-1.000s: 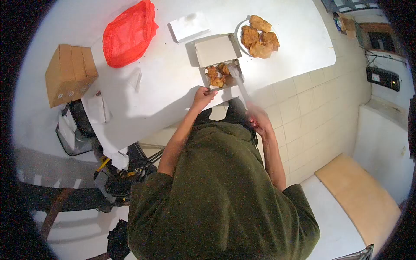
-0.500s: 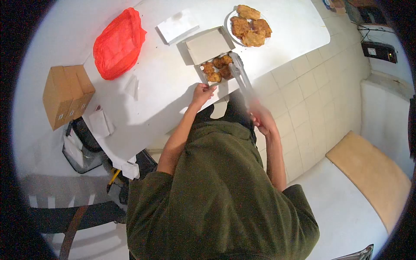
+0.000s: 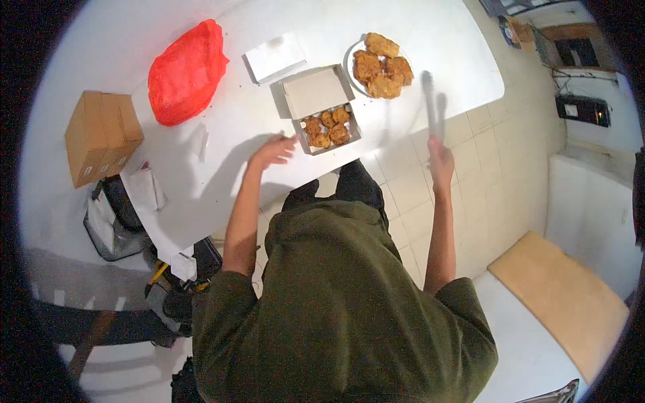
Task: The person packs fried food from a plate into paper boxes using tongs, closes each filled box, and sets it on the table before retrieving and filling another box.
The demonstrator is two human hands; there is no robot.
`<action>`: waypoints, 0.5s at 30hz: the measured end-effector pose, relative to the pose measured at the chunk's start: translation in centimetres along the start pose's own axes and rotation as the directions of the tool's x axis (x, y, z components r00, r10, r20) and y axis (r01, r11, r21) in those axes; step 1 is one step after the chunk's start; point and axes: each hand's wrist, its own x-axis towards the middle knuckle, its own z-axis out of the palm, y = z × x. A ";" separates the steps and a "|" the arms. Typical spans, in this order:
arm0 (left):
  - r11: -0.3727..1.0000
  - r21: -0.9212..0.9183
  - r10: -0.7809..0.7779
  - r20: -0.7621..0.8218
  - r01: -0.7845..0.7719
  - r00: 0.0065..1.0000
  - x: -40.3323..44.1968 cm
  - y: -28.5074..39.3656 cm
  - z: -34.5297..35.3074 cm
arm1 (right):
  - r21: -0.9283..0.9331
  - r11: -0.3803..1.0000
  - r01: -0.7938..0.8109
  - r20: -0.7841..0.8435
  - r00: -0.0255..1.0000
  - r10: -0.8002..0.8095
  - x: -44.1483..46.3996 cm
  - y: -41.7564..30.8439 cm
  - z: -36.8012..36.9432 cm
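Note:
An open cardboard food box point(image 3: 312, 94) stands near the table's front edge, its lid tipped back and several browned fried pieces point(image 3: 338, 134) inside. Just left of the box, my left hand point(image 3: 274, 152) hovers with fingers spread and holds nothing. My right hand point(image 3: 440, 160) is wrapped round the handle of metal tongs point(image 3: 431, 104), which point away from me beyond the table's front edge, to the right of the box. The tongs' two arms are apart, blurred, with nothing visible between them. Behind the box, a white plate point(image 3: 351, 62) bears several larger fried pieces point(image 3: 385, 86).
A closed white box point(image 3: 275, 59) lies behind the open one on the white table point(image 3: 457, 47). A red plastic bag point(image 3: 188, 72) is at the back left, brown cartons point(image 3: 104, 138) at the far left. Crumpled paper point(image 3: 149, 186) lies at the left edge.
My left hand has let go of the open box's front and moved left, fingers spreading. My right hand has swung the tongs away from the box to the right.

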 end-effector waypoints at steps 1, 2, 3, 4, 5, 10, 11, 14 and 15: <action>1.000 0.019 0.017 -0.090 -0.015 0.996 0.4 1.2 -1.5 | -0.066 0.996 0.065 -0.093 0.993 -0.071 3.3 1.6 0.5; 0.999 0.028 0.045 -0.205 -0.040 0.978 1.0 2.4 -2.7 | -0.135 0.983 0.124 -0.178 0.973 -0.148 6.4 3.1 1.5; 0.994 0.022 0.113 -0.315 -0.111 0.942 0.6 4.5 -3.0 | -0.206 0.962 0.178 -0.254 0.940 -0.229 9.3 4.3 2.4; 0.996 0.006 0.085 -0.374 -0.089 0.924 1.3 6.0 -3.6 | -0.278 0.941 0.191 -0.265 0.927 -0.266 12.0 4.9 3.3; 0.993 0.006 0.106 -0.438 -0.115 0.893 1.2 7.6 -3.2 | -0.347 0.914 0.208 -0.267 0.913 -0.309 14.4 5.6 4.1; 0.998 0.023 0.069 -0.489 -0.066 0.869 4.9 12.7 -2.4 | -0.588 0.804 -0.091 -0.206 0.978 -0.040 19.1 4.7 6.9; 0.998 0.011 0.053 -0.472 -0.054 0.880 6.5 12.4 -2.7 | -0.621 0.783 -0.032 -0.199 0.973 -0.118 18.7 4.0 7.0; 0.986 -0.143 0.012 -0.454 -0.086 0.891 6.1 13.4 -0.8 | -0.568 0.782 0.257 -0.102 0.921 -0.377 15.9 1.2 7.8; 0.971 -0.212 0.001 -0.450 -0.108 0.893 5.6 13.8 -0.2 | -0.382 0.747 0.544 -0.002 0.808 -0.589 15.7 2.5 9.1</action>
